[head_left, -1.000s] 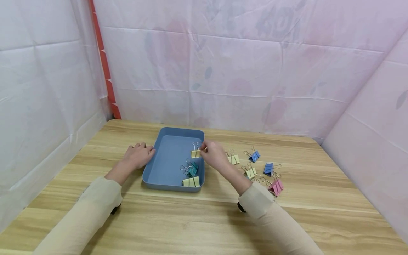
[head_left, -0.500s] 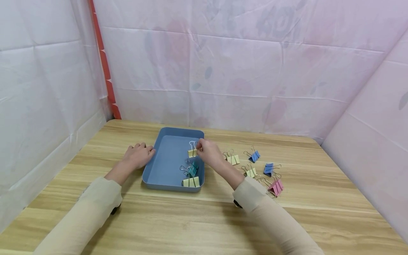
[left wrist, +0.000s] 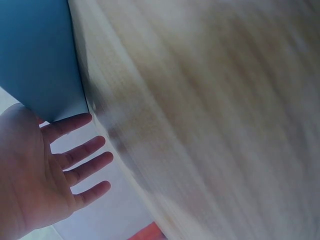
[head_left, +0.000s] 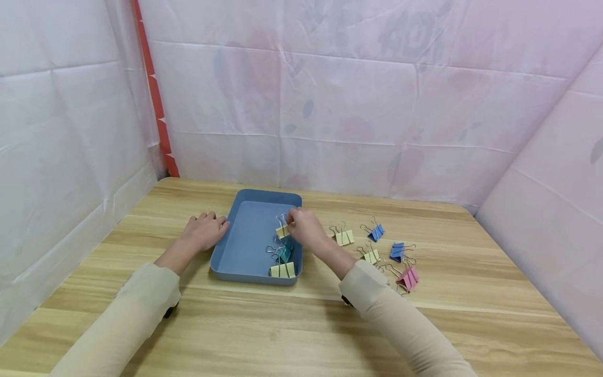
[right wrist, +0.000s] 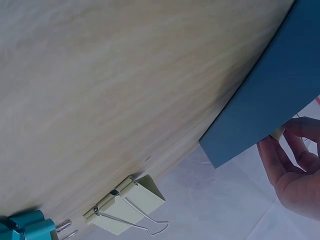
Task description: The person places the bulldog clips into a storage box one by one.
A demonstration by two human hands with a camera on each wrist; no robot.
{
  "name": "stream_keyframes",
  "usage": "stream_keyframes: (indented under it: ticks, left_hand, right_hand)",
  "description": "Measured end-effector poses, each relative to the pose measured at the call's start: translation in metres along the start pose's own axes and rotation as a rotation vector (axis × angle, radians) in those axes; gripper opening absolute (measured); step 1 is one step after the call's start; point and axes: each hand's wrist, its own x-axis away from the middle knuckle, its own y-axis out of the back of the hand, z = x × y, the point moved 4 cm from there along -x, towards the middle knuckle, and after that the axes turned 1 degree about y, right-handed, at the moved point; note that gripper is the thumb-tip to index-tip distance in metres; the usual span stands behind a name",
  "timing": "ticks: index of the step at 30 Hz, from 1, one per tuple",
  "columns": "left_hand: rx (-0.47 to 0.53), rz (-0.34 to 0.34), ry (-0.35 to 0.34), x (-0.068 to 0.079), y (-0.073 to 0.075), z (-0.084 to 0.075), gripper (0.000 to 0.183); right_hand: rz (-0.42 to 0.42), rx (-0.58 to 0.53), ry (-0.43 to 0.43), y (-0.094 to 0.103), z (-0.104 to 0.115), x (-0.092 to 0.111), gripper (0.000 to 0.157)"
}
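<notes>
My right hand [head_left: 308, 229] pinches a yellow binder clip [head_left: 282, 231] inside the blue-grey tray [head_left: 256, 278], near its right wall. The right wrist view shows only a bit of that clip [right wrist: 278, 133] between the fingers, above the tray wall [right wrist: 260, 110]. Just nearer in the tray lie teal binder clips [head_left: 285, 252] and a pale yellow binder clip [head_left: 282, 269]. On the far side from these, my left hand [head_left: 204, 230] touches the tray's left edge. Its fingers look fairly straight and spread in the left wrist view [left wrist: 82, 155].
Right of the tray, loose binder clips lie on the wooden table [head_left: 282, 335]: pale yellow ones [head_left: 345, 237] [head_left: 371, 256], blue ones [head_left: 376, 232] [head_left: 398, 251] and a pink one [head_left: 408, 278]. A teal clip [right wrist: 35, 227] shows at the right wrist view's corner. White sheets [head_left: 348, 104] surround the table.
My right hand has moved a little left and nearer with the yellow binder clip, which now hangs lower and tilted above the teal clips. My left hand and the tray have stayed put.
</notes>
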Motion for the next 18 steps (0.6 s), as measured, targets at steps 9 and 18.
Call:
stream_keyframes:
  ticks: [9, 18]
  left_hand:
    - [-0.003, -0.001, 0.003, -0.0015, -0.0019, 0.0015, 0.05]
    - [0.001, -0.001, 0.001, -0.0021, -0.002, 0.0016, 0.051]
  right_hand:
    - [0.015, 0.035, 0.032, -0.0052, 0.0021, 0.0005, 0.009]
    - [0.007, 0.028, 0.032, -0.0037, 0.0008, 0.0024, 0.011]
